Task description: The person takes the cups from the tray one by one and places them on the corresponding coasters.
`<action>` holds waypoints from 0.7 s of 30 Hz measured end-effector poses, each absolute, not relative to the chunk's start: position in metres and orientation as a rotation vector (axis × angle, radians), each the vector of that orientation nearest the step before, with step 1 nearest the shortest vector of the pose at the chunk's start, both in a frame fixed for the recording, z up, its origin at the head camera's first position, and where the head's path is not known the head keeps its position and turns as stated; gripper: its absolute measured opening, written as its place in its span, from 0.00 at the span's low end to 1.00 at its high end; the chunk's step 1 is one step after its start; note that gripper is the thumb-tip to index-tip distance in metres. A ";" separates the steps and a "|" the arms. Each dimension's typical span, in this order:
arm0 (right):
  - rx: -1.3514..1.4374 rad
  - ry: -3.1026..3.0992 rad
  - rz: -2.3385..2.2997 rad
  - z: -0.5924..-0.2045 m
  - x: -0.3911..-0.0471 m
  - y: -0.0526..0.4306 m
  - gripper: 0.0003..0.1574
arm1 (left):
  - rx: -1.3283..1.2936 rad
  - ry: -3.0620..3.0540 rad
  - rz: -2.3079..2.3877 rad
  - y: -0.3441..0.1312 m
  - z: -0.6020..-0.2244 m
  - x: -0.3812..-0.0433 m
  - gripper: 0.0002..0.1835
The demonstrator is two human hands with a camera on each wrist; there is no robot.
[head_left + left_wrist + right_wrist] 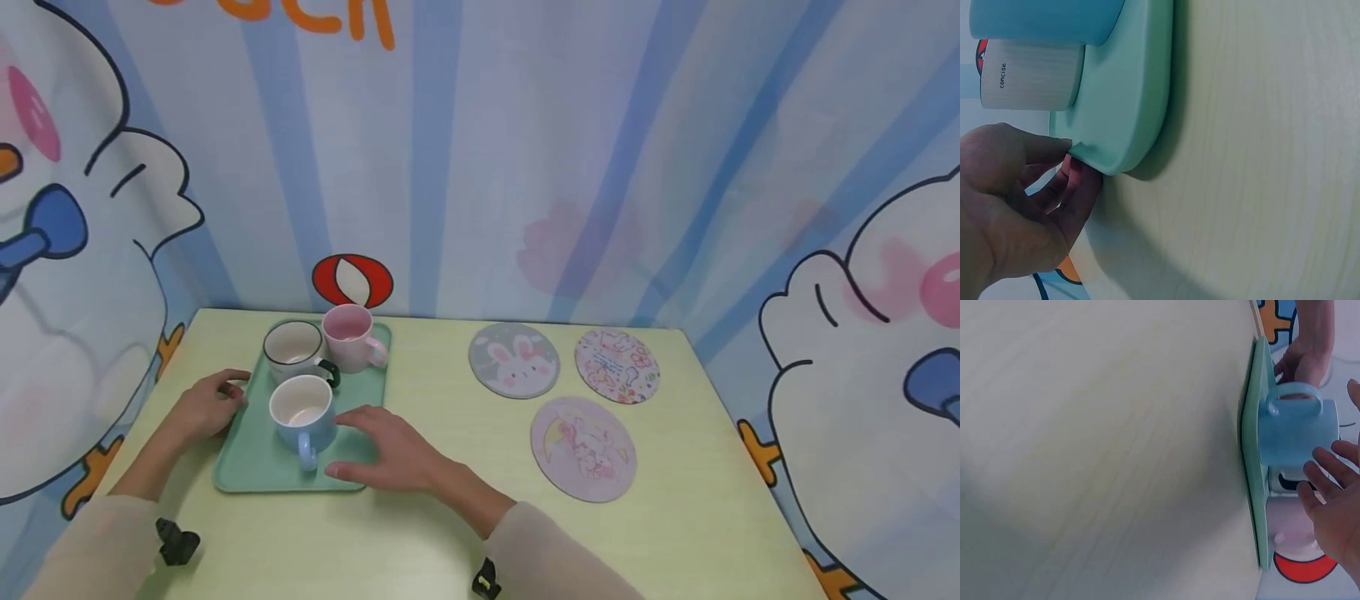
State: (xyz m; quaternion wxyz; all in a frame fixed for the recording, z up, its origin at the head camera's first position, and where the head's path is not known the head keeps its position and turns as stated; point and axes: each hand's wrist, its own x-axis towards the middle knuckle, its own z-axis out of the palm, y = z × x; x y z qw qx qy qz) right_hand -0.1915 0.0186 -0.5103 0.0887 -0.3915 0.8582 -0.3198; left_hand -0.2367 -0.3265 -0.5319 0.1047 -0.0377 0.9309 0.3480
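Note:
A green tray (247, 454) lies at the left of the table with three mugs on it. The blue mug (303, 417) stands nearest, its handle toward me. Behind it are a white mug (288, 354) with a dark rim and black handle, and a pink mug (348, 337). My left hand (1029, 194) pinches the tray's left rim between thumb and fingers. To the right of the blue mug is my right hand (393, 450), thumb and fingers spread apart. In the right wrist view its fingers (1329, 469) are close to the mug's side; whether they touch it, I cannot tell.
Three round coasters lie on the right half of the table: a grey rabbit one (513, 360), a flowered one (617, 367) and a pink one (583, 450) nearer me. A printed curtain (487, 167) hangs directly behind the table and along its sides.

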 end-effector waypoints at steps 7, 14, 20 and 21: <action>-1.228 2.507 -1.048 -0.519 -0.187 -0.002 0.32 | -0.130 2.738 1.034 -0.327 -0.531 -0.237 0.28; -1.151 2.399 -1.309 -0.525 -0.180 -0.013 0.23 | -0.117 2.746 1.026 -0.327 -0.530 -0.236 0.28; -0.936 2.252 -1.518 -0.530 -0.177 -0.022 0.21 | -0.127 2.744 1.017 -0.327 -0.532 -0.238 0.28; -0.918 2.242 -1.529 -0.531 -0.177 -0.023 0.20 | -0.127 2.739 1.021 -0.327 -0.533 -0.238 0.28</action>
